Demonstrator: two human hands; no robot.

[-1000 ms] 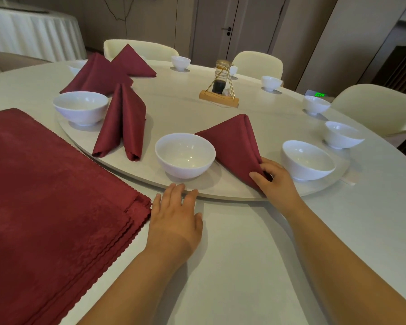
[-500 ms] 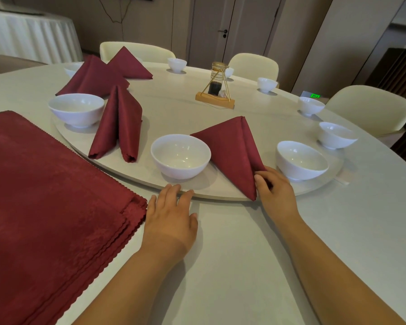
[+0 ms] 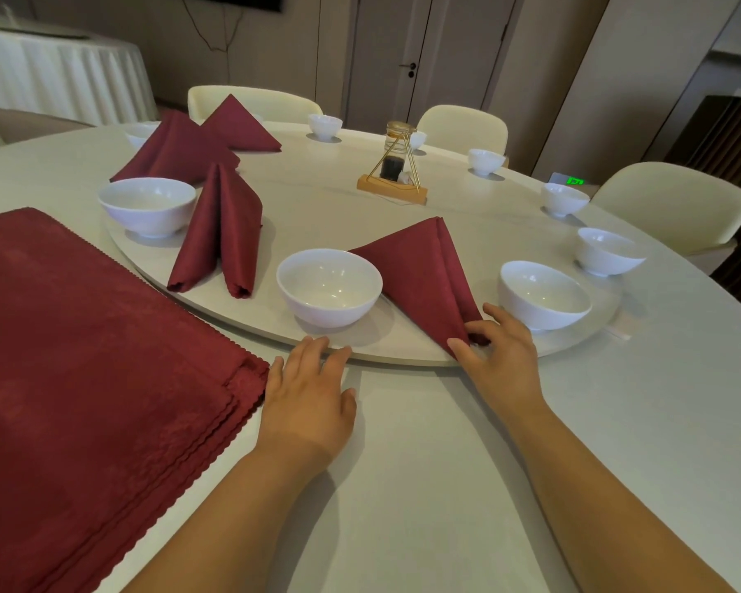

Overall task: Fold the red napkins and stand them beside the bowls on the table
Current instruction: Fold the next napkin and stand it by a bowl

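Red folded napkin (image 3: 424, 276) propped tent-like at near edge of turntable (image 3: 403, 359), btw mid bowl (image 3: 329, 286) & right bowl (image 3: 544, 295); left corner hidden behind mid bowl. Near corner pinched by right hand (image 3: 501, 357), thumb & fingers curled on cloth. Left hand (image 3: 309, 387) flat on tabletop (image 3: 424, 464), fingers straight, tips at turntable rim. Just left of it, napkin stack (image 3: 82, 378), lying flat at left edge. Second tented napkin (image 3: 221, 233) beside left bowl (image 3: 146, 205); far napkins (image 3: 176, 149) behind. Condiment stand (image 3: 392, 181) towards turntable centre.

green lit display (image 3: 574, 180), characters unreadable
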